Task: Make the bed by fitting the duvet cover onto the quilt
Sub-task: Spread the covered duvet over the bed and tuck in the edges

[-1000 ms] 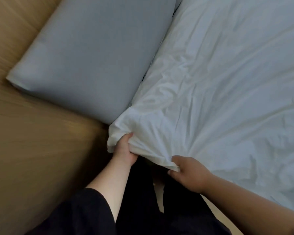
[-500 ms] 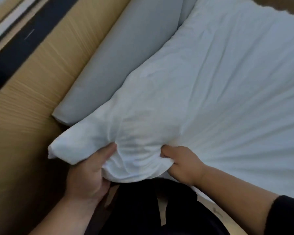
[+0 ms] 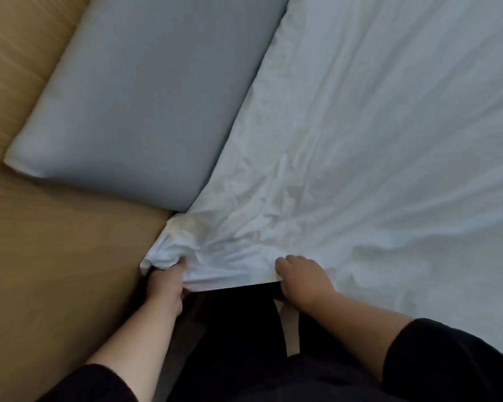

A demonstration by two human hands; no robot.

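A white duvet cover (image 3: 375, 158) lies spread across the bed, wrinkled toward its near corner. My left hand (image 3: 167, 282) grips the bunched corner of the cover at the bed's edge. My right hand (image 3: 302, 278) holds the cover's near edge a little to the right, thumb on top of the cloth. The cloth is pulled taut between both hands. The quilt inside cannot be seen.
A grey-blue pillow (image 3: 145, 97) lies at the head of the bed, touching the cover's left edge. A tan wooden headboard panel (image 3: 55, 271) fills the left side. My dark trousers (image 3: 238, 338) stand against the bed's near edge.
The raised, puffed corner has come back down flat onto the bed. Both hands have lowered with it, and the view has tilted down again.
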